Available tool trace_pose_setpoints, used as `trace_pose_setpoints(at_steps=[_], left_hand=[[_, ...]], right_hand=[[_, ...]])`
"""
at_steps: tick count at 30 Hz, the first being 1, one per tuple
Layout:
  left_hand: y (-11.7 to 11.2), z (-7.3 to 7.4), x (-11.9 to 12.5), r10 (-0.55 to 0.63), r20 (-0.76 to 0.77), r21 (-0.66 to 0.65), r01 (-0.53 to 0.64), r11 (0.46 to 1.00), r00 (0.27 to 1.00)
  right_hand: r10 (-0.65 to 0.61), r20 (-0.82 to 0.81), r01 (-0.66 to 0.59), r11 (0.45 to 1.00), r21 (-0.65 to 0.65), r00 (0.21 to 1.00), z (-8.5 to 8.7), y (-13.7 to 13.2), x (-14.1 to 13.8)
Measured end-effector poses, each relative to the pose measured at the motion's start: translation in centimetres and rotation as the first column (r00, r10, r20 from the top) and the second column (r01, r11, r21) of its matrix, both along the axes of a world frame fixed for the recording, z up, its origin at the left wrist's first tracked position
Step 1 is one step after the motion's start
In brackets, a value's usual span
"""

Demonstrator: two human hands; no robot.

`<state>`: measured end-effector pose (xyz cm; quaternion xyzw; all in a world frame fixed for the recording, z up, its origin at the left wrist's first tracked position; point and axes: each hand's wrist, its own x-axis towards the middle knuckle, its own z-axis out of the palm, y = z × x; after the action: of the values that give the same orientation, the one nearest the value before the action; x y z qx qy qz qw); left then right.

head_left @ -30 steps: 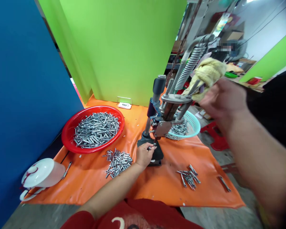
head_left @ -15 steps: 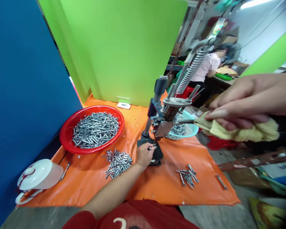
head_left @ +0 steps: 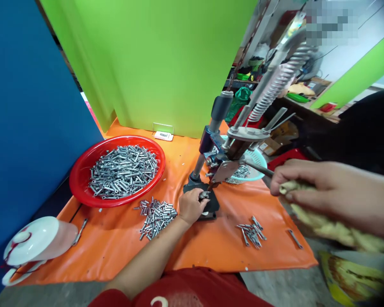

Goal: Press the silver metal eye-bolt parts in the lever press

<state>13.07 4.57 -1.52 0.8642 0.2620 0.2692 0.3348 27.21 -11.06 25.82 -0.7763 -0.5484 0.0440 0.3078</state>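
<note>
Fingers, left hand [head_left: 189, 207]: in the head view, thumb and fingers are pinching a small metal piece [head_left: 205, 195] above the press base [head_left: 213, 204].
Fingers, right hand [head_left: 326, 189]: they are curling tightly around the lever [head_left: 257, 167], with a yellow cloth [head_left: 339, 228] bunching under the palm.
Metal piece: it is partly hiding in the left hand's grip, leaving its full shape hard to make out.
Lever end: it is disappearing into the right hand and cloth.
Basket [head_left: 258, 158]: the press [head_left: 224, 171] is blocking part of its side and contents.
Top right: a pixelated patch [head_left: 331, 23] is covering the spring's [head_left: 281, 81] upper end.
Orange sheet [head_left: 224, 251]: it is wrinkling under a red basin [head_left: 80, 177] of metal parts, a loose pile [head_left: 160, 217], a smaller group [head_left: 252, 232] and a lidded white pot [head_left: 41, 238].
Room: a blue panel [head_left: 28, 106] is standing left, a green panel [head_left: 153, 64] is rising behind, and grey floor [head_left: 265, 285] is showing below.
Yellow bag [head_left: 352, 277]: it is fading into the dark lower right corner.
</note>
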Motion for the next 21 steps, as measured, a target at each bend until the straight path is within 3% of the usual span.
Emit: trace_pose_setpoints(at_steps=[2, 3, 5, 9, 15, 18, 21], left_hand=[[-0.1, -0.2, 0.1, 0.005, 0.003, -0.001, -0.005, 1.0, 1.0], [-0.1, -0.2, 0.1, 0.008, 0.005, -0.002, -0.008, 1.0, 1.0], [-0.2, -0.3, 0.2, 0.017, 0.011, -0.006, -0.017, 1.0, 1.0], [-0.2, -0.2, 0.2, 0.023, 0.013, -0.015, -0.023, 1.0, 1.0], [-0.4, -0.5, 0.4, 0.037, -0.048, 0.009, -0.037, 0.999, 0.998], [-0.5, -0.6, 0.4, 0.041, -0.083, 0.01, -0.041, 0.999, 0.996], [-0.5, -0.3, 0.4, 0.052, -0.064, -0.003, -0.053, 0.999, 0.997]], right_hand=[[0.135, 0.148, -0.108, 0.978, -0.179, 0.98, -1.9, -1.3, -0.9], [0.147, 0.218, -0.107, 0.977, -0.184, 0.965, -2.9, -1.9, -1.5], [0.075, 0.312, -0.055, 0.996, -0.073, 0.947, -5.2, -2.7, -2.8], [-0.047, 0.331, 0.017, 0.996, 0.092, 0.942, -10.8, -3.1, -4.4], [-0.115, 0.261, 0.003, 0.918, 0.396, 0.958, -20.3, -0.4, -2.8], [-0.136, 0.261, 0.006, 0.895, 0.446, 0.956, -22.4, 0.7, -2.0], [-0.133, 0.245, 0.01, 0.895, 0.446, 0.96, -22.3, 0.5, -2.1]])
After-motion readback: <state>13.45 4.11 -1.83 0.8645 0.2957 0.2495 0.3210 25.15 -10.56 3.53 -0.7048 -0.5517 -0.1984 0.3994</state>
